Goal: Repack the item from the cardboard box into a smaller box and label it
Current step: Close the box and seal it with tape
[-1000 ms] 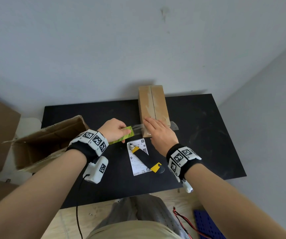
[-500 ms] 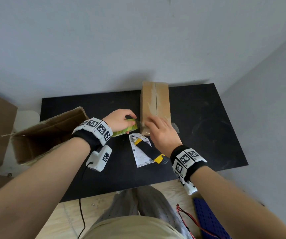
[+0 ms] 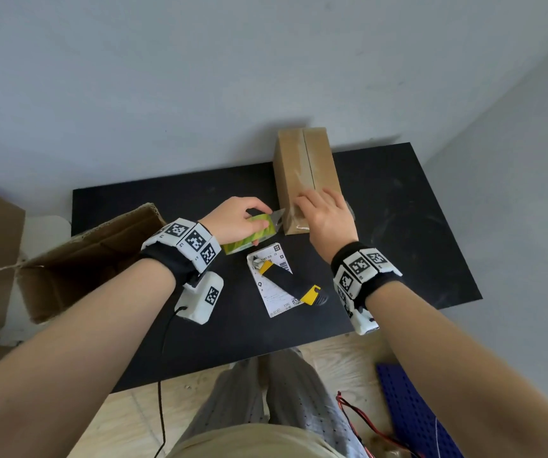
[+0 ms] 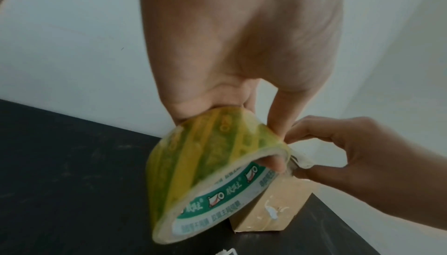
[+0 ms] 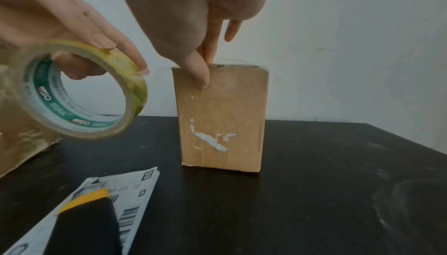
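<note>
The small box (image 3: 305,175), plain brown, flaps shut under clear tape, lies at the table's (image 3: 414,226) twelve o'clock. The right hand (image 3: 327,218) pinches its near top edge; at nine o'clock, the left hand (image 3: 236,223) grips a green-yellow tape roll (image 3: 249,238).

- We see a black table (image 3: 398,246) set against a pale wall, its top scuffed with dusty marks.
- On it we find a small closed cardboard box (image 3: 305,173) near the far edge.
- We see a large open cardboard box (image 3: 77,259) lying on its side at the left end.
- Near the front, a printed label (image 3: 274,282) lies flat, with a black and yellow utility knife (image 3: 294,285) across it.
</note>
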`<control>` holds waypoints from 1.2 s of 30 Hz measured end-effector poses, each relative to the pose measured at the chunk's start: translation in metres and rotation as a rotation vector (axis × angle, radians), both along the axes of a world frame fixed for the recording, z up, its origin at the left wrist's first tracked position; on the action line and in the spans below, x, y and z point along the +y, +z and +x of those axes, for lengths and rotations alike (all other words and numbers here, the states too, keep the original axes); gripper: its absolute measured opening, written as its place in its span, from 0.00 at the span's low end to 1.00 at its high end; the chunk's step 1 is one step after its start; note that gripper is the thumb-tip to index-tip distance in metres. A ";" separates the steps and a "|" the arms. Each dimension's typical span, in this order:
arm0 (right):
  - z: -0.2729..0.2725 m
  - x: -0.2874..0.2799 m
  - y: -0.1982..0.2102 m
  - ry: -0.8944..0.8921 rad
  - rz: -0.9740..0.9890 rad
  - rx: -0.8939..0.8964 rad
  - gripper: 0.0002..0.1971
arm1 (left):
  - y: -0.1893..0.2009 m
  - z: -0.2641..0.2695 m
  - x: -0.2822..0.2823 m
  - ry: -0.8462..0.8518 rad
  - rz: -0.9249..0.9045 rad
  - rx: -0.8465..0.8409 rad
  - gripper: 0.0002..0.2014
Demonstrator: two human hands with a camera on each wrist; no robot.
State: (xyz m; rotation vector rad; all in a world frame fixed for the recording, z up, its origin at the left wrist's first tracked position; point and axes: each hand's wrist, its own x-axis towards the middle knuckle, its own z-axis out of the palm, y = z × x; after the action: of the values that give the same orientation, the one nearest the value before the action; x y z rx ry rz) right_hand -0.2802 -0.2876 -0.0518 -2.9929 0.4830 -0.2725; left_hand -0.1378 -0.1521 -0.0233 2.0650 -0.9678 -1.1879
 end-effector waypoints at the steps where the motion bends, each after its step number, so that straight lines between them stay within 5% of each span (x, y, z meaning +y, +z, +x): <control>1: 0.002 -0.002 0.002 -0.002 0.003 0.025 0.26 | 0.001 0.001 -0.003 0.001 -0.007 -0.005 0.14; 9: -0.001 0.003 0.016 -0.032 0.048 0.162 0.31 | 0.001 0.006 -0.005 0.001 -0.027 -0.043 0.13; 15: -0.022 0.040 -0.001 -0.023 0.009 -0.043 0.15 | -0.001 0.005 -0.006 -0.013 -0.044 -0.057 0.12; 18: -0.030 0.059 -0.024 0.014 0.144 0.264 0.15 | -0.002 0.005 -0.005 -0.011 -0.046 -0.059 0.12; 22: -0.034 0.067 -0.048 -0.052 0.275 0.607 0.30 | -0.002 0.006 -0.004 -0.009 -0.037 -0.045 0.13; 26: -0.030 0.068 -0.060 -0.088 0.293 0.611 0.32 | -0.004 0.006 -0.006 -0.018 -0.018 -0.027 0.14; 31: -0.030 0.067 -0.057 -0.128 0.285 0.585 0.22 | -0.007 0.004 -0.007 -0.004 0.005 -0.063 0.14; 36: -0.046 0.058 -0.033 -0.290 0.520 0.493 0.21 | -0.003 0.002 -0.010 0.016 0.050 -0.136 0.12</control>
State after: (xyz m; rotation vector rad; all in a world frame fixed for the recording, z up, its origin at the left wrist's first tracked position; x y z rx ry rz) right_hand -0.3263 -0.2300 -0.0849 -2.4488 0.8738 0.5090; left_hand -0.1361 -0.1623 -0.0263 2.2128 -0.9904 -1.0855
